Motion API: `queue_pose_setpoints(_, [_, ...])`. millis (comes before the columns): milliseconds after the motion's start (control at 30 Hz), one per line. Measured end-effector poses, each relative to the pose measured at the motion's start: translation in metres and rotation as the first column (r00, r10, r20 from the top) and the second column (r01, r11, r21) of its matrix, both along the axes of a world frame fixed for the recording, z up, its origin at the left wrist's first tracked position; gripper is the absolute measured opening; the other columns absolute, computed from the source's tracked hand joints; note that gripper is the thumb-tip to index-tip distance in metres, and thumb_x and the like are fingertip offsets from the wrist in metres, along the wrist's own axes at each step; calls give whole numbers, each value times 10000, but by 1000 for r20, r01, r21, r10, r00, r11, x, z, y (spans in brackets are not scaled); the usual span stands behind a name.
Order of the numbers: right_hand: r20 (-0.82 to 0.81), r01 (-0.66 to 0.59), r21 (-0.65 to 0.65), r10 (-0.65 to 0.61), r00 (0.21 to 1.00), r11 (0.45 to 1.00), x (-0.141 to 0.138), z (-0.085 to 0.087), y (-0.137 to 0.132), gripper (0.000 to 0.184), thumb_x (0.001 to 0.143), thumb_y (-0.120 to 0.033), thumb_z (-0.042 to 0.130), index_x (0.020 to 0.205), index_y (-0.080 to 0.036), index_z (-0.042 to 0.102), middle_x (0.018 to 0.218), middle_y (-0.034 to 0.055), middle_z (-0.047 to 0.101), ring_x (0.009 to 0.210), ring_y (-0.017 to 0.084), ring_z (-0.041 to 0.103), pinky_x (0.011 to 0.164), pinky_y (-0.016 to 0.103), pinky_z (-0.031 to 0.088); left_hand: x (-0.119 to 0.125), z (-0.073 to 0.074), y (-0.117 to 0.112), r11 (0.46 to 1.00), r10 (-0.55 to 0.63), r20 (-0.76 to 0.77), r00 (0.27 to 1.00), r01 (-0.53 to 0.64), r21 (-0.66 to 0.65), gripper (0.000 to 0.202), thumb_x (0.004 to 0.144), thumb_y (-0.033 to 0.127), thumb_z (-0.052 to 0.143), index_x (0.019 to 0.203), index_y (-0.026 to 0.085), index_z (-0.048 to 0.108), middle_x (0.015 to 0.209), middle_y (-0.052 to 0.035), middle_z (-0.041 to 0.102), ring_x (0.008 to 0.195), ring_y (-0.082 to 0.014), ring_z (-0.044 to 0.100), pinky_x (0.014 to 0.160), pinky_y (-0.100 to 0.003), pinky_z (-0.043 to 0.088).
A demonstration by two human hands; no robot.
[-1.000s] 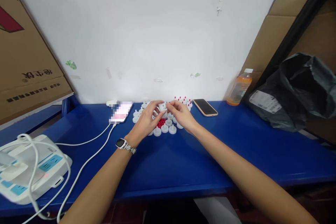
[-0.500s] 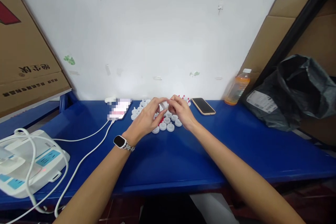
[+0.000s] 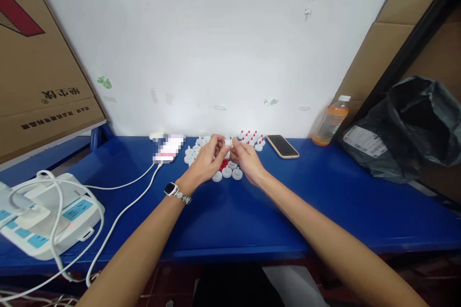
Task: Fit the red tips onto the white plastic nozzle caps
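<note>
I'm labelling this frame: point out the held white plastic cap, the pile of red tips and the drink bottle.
White plastic cap (image 3: 228, 142): head view, visible part between the fingers.
Pile of red tips (image 3: 224, 165): head view, middle.
Drink bottle (image 3: 330, 121): head view, its body.

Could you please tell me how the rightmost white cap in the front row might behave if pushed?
The white cap would probably slide rather than tip, since it sits low on a broad round base. Its plastic-looking body seems likely stiff and light. On its side, its round rim might let it roll across the smooth blue table.
</note>
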State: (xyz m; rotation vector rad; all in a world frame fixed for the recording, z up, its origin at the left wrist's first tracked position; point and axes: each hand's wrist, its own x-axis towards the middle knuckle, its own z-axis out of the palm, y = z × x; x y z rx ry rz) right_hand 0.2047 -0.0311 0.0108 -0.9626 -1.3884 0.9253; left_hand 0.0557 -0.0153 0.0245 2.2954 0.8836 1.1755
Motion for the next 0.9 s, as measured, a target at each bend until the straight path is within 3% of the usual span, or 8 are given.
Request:
queue_pose_setpoints(133, [242,209,259,-273,931,943,2,6,-7,528,955,-645,339,639,-224,380,577,-21,404,558,135,373,562,294,288,9,-2,2,968,42,192,981,8,-250,454,983,585,331,751,209,437,636,23,448,574,-127,441,568,-274,391])
queue_pose_setpoints(233, [313,266,310,-362,878,913,9,10,-10,479,992,-572,314,662,-228,356,568,-31,386,559,140,389,571,296,277,0,-2,11,888,40,288,957,98,-450,571,961,666,241,628,218,358,538,32,346,481,-116,369,522,-287,381])
queue_pose_setpoints(333, [427,240,269,-339,838,933,16,8,-5,428,1008,-489,326,675,-224,374,594,-27,434,597,145,441,600,286,308,-19,1,21,924,130,284,950,-11,-383,547,936,672,354,674,202,451,611,7,474,572,-134,488,607,-291,442])
queue_pose_setpoints(500, [682,97,263,-256,685,960,19,-1,9,276,956,-400,483,828,-203,628,831,33,620,871,187,549,856,322,379,-34,1,27,965,199,135,971,-170,-200,412,914,593,495,872,191,577,758,-7,594,718,-154,564,666,-279,451])
queue_pose_setpoints(600, [575,89,215,-200,793,973,22,2,8,324,979,-425,428,1001,-206,666,890,42,646,899,186,580,859,322,413,-29,-3,25,976,144,57,988,-132,-172,380,905,556,536,966,188,603,855,-27,644,807,-167,599,701,-282,463])
queue_pose_setpoints(700, [363,13,134,-61,930,991,29,5,3,333,934,-479,513,1016,-183,640,792,22,651,774,169,610,738,294,454,-18,-6,20,981,65,35,997,-57,-185,364,894,527,571,1021,188,610,930,-43,666,882,-180,621,747,-290,482])
queue_pose_setpoints(800, [220,-59,88,39,975,994,37,8,1,309,850,-480,637,887,-174,617,722,14,657,689,154,617,677,281,464,-9,-7,14,977,-25,45,999,34,-211,376,889,528,583,1048,188,609,956,-49,673,903,-184,630,754,-291,495])
queue_pose_setpoints(900, [200,-13,89,-5,980,996,51,13,0,257,823,-422,659,806,-170,607,670,4,640,618,130,581,617,262,449,-5,-6,9,977,-44,-10,999,41,-208,389,888,542,581,1068,199,625,946,-44,691,884,-188,641,756,-305,493])
